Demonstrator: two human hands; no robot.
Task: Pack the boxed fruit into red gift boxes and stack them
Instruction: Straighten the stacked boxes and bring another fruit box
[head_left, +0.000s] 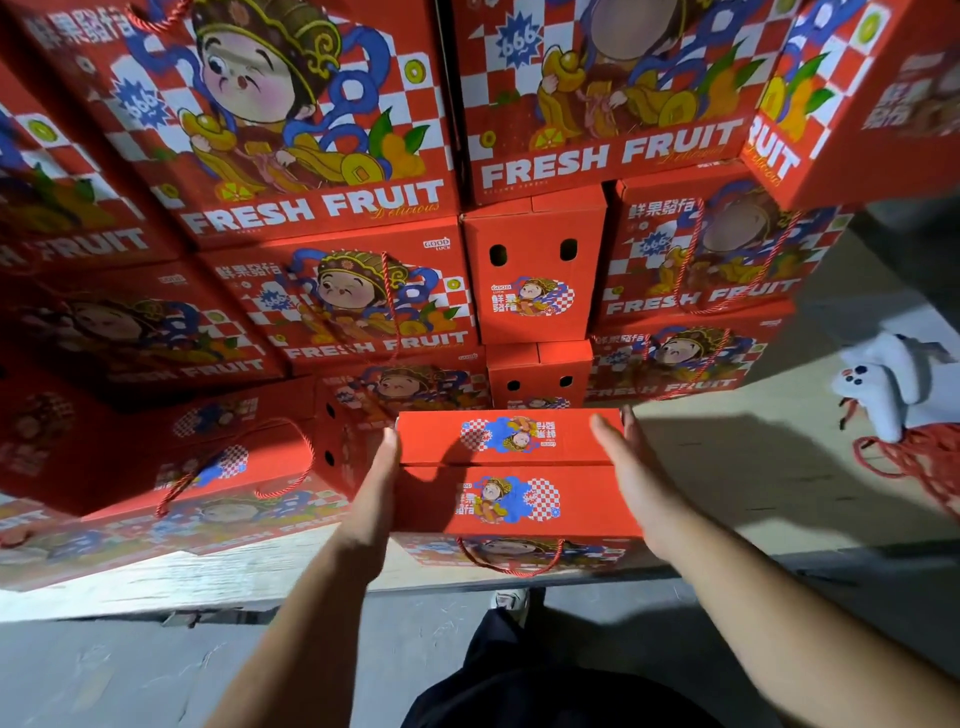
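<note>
A closed red gift box (511, 473) with cartoon prints on its top flaps and a red rope handle on its near side sits at the near edge of a low wooden platform (208, 571). My left hand (376, 488) lies flat against the box's left side, fingers straight. My right hand (631, 478) lies flat against its right side, fingers straight. Behind and around it rises a tall stack of red "FRESH FRUIT" gift boxes (322, 171), several rows high.
More red boxes (171, 457) lie to the left on the platform. A bundle of red rope handles (914, 462) and a white soft object (893, 384) lie at the right. Grey floor (130, 675) and my shoe (511, 603) are below.
</note>
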